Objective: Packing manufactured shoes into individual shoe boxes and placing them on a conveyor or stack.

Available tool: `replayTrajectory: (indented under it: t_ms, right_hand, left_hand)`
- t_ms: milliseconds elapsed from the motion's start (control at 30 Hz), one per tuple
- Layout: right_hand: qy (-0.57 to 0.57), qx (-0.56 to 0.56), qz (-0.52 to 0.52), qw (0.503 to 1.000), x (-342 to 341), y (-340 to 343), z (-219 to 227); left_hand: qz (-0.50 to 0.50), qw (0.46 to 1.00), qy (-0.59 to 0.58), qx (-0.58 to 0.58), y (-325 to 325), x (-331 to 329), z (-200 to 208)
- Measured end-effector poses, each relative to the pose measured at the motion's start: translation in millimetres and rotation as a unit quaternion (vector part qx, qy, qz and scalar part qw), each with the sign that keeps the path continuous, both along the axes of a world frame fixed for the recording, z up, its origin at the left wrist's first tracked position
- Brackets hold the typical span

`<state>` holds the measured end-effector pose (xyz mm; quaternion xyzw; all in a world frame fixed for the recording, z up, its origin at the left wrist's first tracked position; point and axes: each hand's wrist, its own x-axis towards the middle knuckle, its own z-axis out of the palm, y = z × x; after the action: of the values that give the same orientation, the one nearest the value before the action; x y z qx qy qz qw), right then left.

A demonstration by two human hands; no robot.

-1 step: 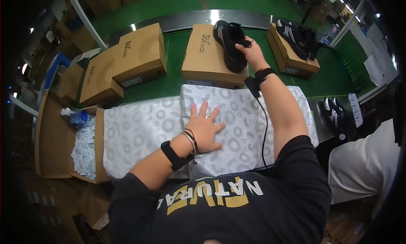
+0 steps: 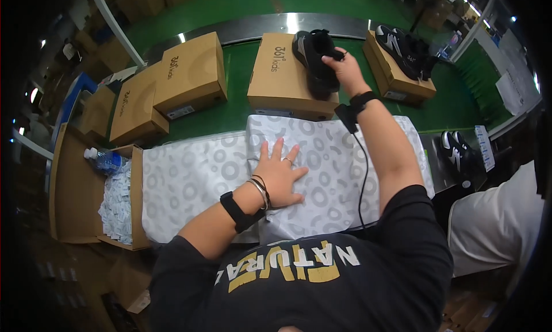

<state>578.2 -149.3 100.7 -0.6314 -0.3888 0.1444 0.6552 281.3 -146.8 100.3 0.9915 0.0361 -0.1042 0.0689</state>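
Fingers spread, my left hand (image 2: 277, 179) lies flat on a stack of white wrapping paper (image 2: 328, 188) printed with grey rings. My right hand (image 2: 349, 73) reaches over the stack and pinches the upper edge of a black sneaker (image 2: 322, 79). That sneaker rests on the lid of a brown shoebox (image 2: 273, 73); a second black shoe seems to be partly hidden against it. To the right, a pair of black sneakers (image 2: 402, 55) with grey marks sits on another brown shoebox (image 2: 397, 90).
Two closed shoeboxes (image 2: 192, 73) (image 2: 138, 110) stand at the left on the green belt (image 2: 237, 110). An open carton (image 2: 75, 200) holds small white packets (image 2: 117, 208) and a water bottle (image 2: 106, 159). More sneakers (image 2: 456, 156) lie at the right, near a person's light-coloured clothing (image 2: 489, 228).
My right hand and the sneaker it pinches have shifted very slightly, the hand a little to the right. My left hand stays flat on the paper.
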Motion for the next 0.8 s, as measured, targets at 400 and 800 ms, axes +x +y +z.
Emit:
replayTrajectory:
  t_ms: [400, 800]
  right_hand:
    - [-0.502, -0.297, 0.157, 0.797, -213, -223, -2]
    - [-0.318, -0.456, -0.417, 0.719, -52, -321, -117]
  left_hand:
    - [0.012, 0.999, -0.042, 0.021, 6, 12, -4]
    - [0.028, 0.995, -0.085, -0.049, 7, -1, -8]
